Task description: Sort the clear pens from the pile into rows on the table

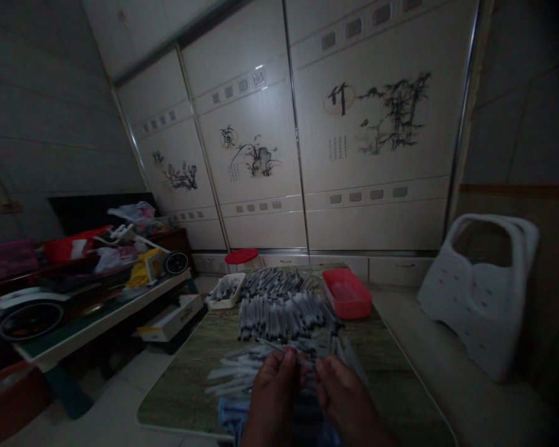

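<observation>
In the head view, looks down over a green bench [400, 388] in a dim room. Pinches a thin pen piece [304, 360] above the near part of the bench, between the two hands. Closes thumb and fingertips of the left hand [274, 382] on one side of it, and those of the right hand [342, 388] on the other. Too blurred there to tell its exact shape.

Has a loose spread of clear tubes [230, 372] under and beyond the hands, reaching well out to the left. Past that, has a thick row of dark-ended pens [277, 313], laid side by side with the dark ends toward the near side; farther still, a looser heap of pens [274, 282].

Left of the heap, has a white basket [222, 305] with small pale and dark pieces inside; to the right, a red basket [354, 309], too dim inside to make out. At the near edge, beside the left wrist, shows blue cloth [233, 411].

Beyond the bench, shows a red stool [241, 255] before painted sliding doors [261, 230]. Far left, shows a side table [116, 309] loaded with bags and a wheel [176, 263]; on the right, a white plastic piece [475, 310] with an arched opening.
</observation>
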A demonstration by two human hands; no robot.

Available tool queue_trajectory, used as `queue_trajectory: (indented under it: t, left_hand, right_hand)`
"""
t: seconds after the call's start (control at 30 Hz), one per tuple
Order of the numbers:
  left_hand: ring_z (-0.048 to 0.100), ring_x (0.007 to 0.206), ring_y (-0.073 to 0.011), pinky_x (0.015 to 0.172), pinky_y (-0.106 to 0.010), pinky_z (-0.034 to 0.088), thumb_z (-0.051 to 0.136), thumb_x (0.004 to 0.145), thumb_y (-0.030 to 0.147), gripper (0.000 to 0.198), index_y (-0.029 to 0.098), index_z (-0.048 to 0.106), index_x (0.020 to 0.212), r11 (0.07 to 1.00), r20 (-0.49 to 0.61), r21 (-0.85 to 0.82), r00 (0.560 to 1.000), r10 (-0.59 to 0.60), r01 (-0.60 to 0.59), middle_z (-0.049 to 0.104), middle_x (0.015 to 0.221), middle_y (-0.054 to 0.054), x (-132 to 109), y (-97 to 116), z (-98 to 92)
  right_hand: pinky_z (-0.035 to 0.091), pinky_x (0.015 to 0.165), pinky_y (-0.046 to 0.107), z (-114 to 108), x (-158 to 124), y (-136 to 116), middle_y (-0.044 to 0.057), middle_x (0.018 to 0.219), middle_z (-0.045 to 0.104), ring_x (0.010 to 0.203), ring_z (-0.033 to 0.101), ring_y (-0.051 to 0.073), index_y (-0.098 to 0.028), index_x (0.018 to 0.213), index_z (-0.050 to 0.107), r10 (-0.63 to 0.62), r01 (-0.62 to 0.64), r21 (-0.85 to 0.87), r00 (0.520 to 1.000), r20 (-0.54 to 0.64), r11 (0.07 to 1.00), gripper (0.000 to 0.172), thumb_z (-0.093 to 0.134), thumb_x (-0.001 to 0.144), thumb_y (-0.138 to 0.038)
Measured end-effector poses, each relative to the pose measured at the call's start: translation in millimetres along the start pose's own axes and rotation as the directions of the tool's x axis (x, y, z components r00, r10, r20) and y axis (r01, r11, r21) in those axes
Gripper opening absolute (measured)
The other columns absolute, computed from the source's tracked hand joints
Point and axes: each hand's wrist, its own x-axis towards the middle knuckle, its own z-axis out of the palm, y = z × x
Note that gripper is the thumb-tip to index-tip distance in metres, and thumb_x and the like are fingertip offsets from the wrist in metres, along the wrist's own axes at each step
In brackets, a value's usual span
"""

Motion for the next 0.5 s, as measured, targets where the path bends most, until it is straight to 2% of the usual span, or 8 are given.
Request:
queue_trajectory:
  t: [0.2, 0.3, 0.43, 0.5]
  left_hand:
    - [0.055, 0.057, -0.0111, 0.059, -0.022, 0.043, 0.086, 0.068, 0.046, 0.039, 0.018, 0.059, 0.068, 0.999, -0.006, -0.038, 1.0, -0.008, 0.008, 0.063, 0.06, 0.001, -6.1, 2.9, 5.4]
    - [0.055, 0.058, -0.0112, 0.061, -0.023, 0.044, 0.086, 0.069, 0.046, 0.039, 0.019, 0.058, 0.069, 0.999, 0.002, -0.051, 1.0, -0.01, 0.01, 0.062, 0.061, 0.002, -7.9, 6.3, 6.3]
    - [0.058, 0.063, -0.0131, 0.065, -0.025, 0.046, 0.082, 0.074, 0.046, 0.036, 0.018, 0.061, 0.073, 1.0, 0.032, -0.013, 0.999, 0.015, -0.015, 0.066, 0.068, -0.001, -6.5, 8.0, 4.6]
    - [0.059, 0.065, -0.0138, 0.066, -0.026, 0.046, 0.082, 0.074, 0.047, 0.035, 0.018, 0.062, 0.076, 0.999, 0.05, 0.006, 0.998, 0.032, -0.033, 0.067, 0.07, -0.002, -6.2, 8.3, 4.3]
  right_hand:
    - [0.034, 0.052, 0.027, -0.1, -7.3, -6.5, -0.004, 0.053, 0.049, 0.052, 0.046, 0.013, -0.024, 0.064, 0.051, -0.232, 0.207, -0.292, 0.971, -0.053, 0.934, 0.059, 0.047, 0.085, -0.079]
    - [0.031, 0.046, 0.024, 2.0, -9.6, -7.4, -0.005, 0.05, 0.049, 0.045, 0.043, 0.011, -0.023, 0.07, 0.054, -0.142, 0.135, -0.186, 0.99, -0.024, 0.973, 0.06, 0.047, 0.083, -0.081]
    - [0.016, 0.035, 0.02, 5.3, -8.6, -3.5, -0.009, 0.038, 0.044, 0.031, 0.026, 0.006, -0.021, 0.076, 0.058, 0.062, -0.063, 0.024, 0.998, 0.023, 0.998, 0.059, 0.048, 0.083, -0.079]
    - [0.015, 0.034, 0.018, 6.1, -8.0, -1.0, -0.011, 0.04, 0.04, 0.032, 0.022, 0.004, -0.021, 0.074, 0.056, 0.076, -0.079, 0.116, 0.997, 0.028, 0.99, 0.057, 0.056, 0.08, -0.077]
